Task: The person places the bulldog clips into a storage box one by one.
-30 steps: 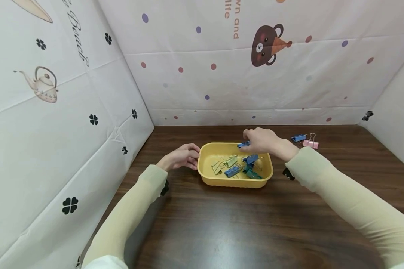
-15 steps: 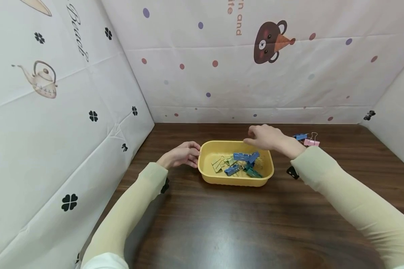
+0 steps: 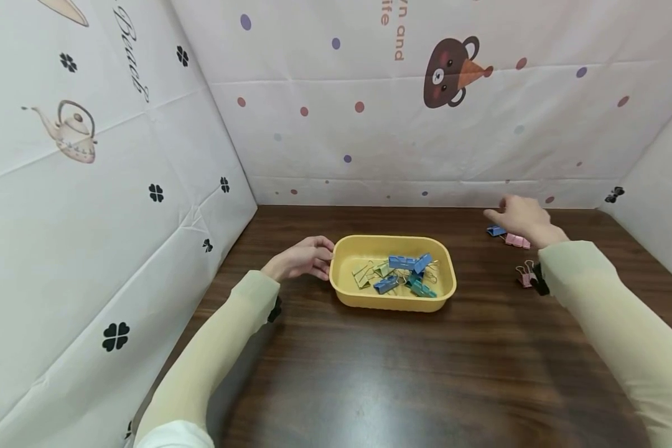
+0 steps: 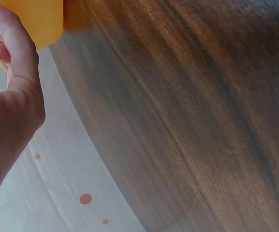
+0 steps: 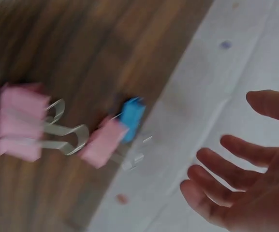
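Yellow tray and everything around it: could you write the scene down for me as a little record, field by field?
Container: yellow tray
Inside: blue, light green and teal binder clips
Loose on table: blue binder clip, pink binder clip beside it, another pink binder clip nearer the person
Left hand: touching the tray's left end
Right hand: near the loose clips, holding nothing
Surface: dark wood-grain table

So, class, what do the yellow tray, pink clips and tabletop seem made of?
Yellow tray: probably smooth plastic, given its even colour and rounded rim.
Pink clips: likely painted metal, with silvery wire handles.
Tabletop: glossy wood or laminate, showing glare and grain.
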